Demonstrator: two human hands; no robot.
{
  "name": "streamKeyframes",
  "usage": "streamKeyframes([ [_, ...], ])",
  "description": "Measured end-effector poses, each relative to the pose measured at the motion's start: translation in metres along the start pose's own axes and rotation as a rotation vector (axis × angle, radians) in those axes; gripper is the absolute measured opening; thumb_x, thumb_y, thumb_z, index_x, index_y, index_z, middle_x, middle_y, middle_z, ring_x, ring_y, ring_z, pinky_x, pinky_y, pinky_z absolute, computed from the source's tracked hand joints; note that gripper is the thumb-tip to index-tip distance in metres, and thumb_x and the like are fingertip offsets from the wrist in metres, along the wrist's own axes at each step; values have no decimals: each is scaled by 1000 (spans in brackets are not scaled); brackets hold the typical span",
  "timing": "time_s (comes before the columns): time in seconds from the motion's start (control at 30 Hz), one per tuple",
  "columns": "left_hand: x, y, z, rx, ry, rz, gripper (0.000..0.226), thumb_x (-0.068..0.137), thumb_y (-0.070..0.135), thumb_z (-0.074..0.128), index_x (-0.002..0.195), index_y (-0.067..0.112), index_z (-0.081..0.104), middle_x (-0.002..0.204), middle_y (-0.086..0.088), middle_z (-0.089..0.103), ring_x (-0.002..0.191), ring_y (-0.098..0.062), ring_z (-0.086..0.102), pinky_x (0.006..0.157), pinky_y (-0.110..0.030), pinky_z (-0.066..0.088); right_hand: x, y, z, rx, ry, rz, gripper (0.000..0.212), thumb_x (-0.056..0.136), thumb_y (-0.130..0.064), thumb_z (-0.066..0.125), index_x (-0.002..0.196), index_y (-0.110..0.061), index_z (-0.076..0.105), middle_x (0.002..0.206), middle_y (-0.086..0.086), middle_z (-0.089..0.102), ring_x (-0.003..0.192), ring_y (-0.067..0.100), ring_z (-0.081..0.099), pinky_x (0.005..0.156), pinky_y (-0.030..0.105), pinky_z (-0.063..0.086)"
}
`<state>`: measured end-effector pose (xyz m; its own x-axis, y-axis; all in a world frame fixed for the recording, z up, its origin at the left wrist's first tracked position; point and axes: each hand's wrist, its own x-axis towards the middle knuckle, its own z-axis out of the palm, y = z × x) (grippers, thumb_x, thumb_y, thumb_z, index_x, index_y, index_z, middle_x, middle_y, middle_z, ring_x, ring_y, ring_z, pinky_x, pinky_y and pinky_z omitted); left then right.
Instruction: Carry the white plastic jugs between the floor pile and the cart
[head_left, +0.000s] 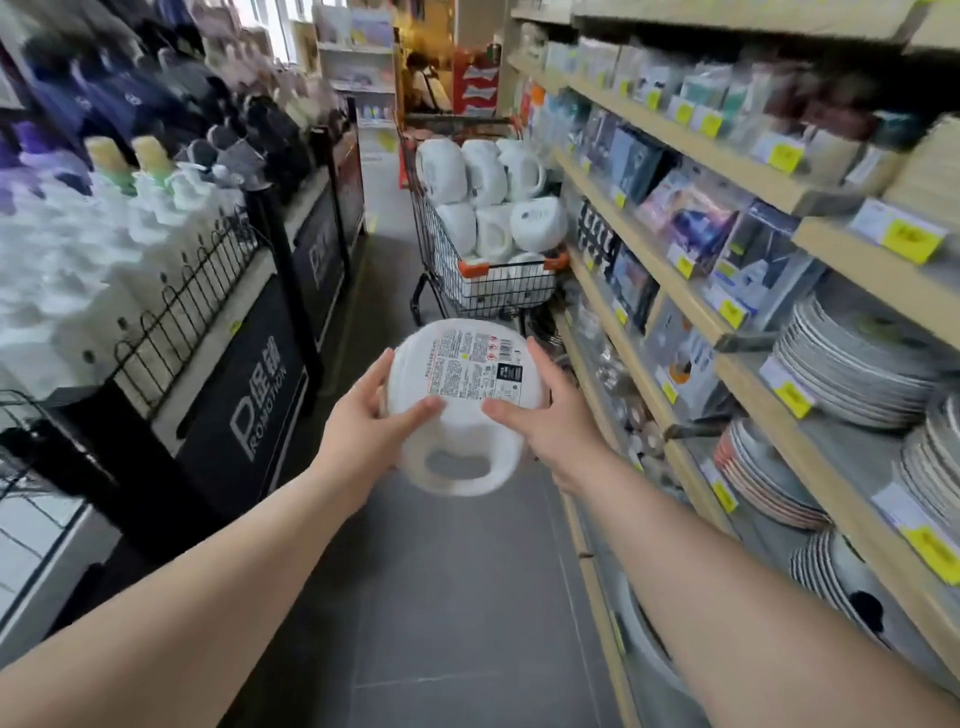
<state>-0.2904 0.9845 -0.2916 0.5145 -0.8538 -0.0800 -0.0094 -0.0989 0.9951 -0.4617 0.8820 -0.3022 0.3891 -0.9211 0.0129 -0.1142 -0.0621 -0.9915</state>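
A: What are the hands doing?

B: Both hold a white plastic jug (464, 402) out over the aisle floor, short of the shopping cart (483, 283). The left hand (363, 415) and the right hand (545, 415) press its sides, fingers curled round it, thumbs on the printed label.

A: What's near the cart?

B: More jugs fill it. Stacked plates (852, 364) sit on a shelf just right of it.

A: Any risk?

B: Probably slipping: the smooth jug is squeezed only by its sides, handle unused.
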Motion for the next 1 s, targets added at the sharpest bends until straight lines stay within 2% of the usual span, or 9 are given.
streamKeyframes([
  [0.2, 138, 2, -21, 8, 7, -3, 90, 69, 35, 85, 145, 40, 37, 120, 7, 67, 105, -17, 67, 81, -48, 58, 135, 3, 41, 33, -15, 3, 93, 70, -12, 85, 146, -34, 37, 110, -31, 56, 106, -3, 58, 96, 27, 50],
  [0.4, 294, 17, -42, 42, -66, 17, 88, 72, 35, 84, 146, 40, 36, 120, 9, 66, 103, -15, 67, 78, -46, 60, 272, 0, 83, 97, 67, 23, 91, 73, -6, 82, 147, -32, 37, 130, -6, 61, 116, 10, 58, 100, 34, 48],
  [0.5, 362, 24, -47, 53, -110, 10, 87, 72, 34, 84, 145, 40, 37, 118, 10, 66, 103, -15, 67, 78, -46, 60, 329, 0, 98, 116, 100, 13, 87, 73, -4, 81, 144, -31, 41, 123, -8, 64, 111, 5, 61, 96, 31, 51],
  [0.6, 428, 27, -43, 54, -143, -11, 87, 72, 34, 84, 145, 40, 38, 116, 11, 67, 101, -13, 68, 78, -46, 60, 391, 6, 102, 114, 135, 15, 80, 72, -4, 82, 129, -49, 47, 107, -25, 67, 101, -7, 62, 86, 19, 52],
  [0.67, 471, 25, -33, 57, -164, -17, 86, 73, 33, 84, 145, 39, 38, 114, 11, 67, 101, -12, 67, 81, -45, 59, 431, 13, 98, 109, 144, 27, 78, 71, -5, 83, 121, -53, 48, 106, -27, 66, 100, -10, 61, 83, 16, 51],
  [0.77, 536, 17, -12, 61, -190, -31, 82, 75, 32, 82, 144, 41, 38, 109, 15, 68, 98, -10, 68, 84, -45, 58, 492, 26, 90, 118, 155, 57, 87, 71, -7, 83, 142, -36, 43, 120, -18, 63, 110, -2, 60, 93, 23, 50],
  [0.83, 583, 12, 5, 74, -206, -32, 76, 77, 31, 81, 139, 47, 40, 101, 20, 70, 92, -5, 70, 79, -39, 60, 536, 38, 82, 118, 170, 70, 89, 72, -8, 83, 146, -32, 40, 119, -19, 63, 109, -3, 60, 94, 25, 50],
  [0.93, 650, 7, 33, 128, -239, -46, 67, 78, 35, 79, 125, 58, 37, 99, 21, 70, 84, 4, 68, 61, -21, 57, 601, 54, 66, 108, 192, 97, 86, 73, -7, 82, 145, -31, 41, 118, -19, 64, 109, -1, 61, 95, 26, 50],
  [1.0, 690, 8, 50, 141, -255, -88, 57, 79, 36, 78, 107, 68, 41, 95, 25, 70, 80, 6, 68, 55, -18, 54, 642, 59, 54, 98, 192, 124, 86, 73, -7, 81, 145, -31, 41, 109, -26, 64, 101, -9, 61, 86, 17, 51],
])
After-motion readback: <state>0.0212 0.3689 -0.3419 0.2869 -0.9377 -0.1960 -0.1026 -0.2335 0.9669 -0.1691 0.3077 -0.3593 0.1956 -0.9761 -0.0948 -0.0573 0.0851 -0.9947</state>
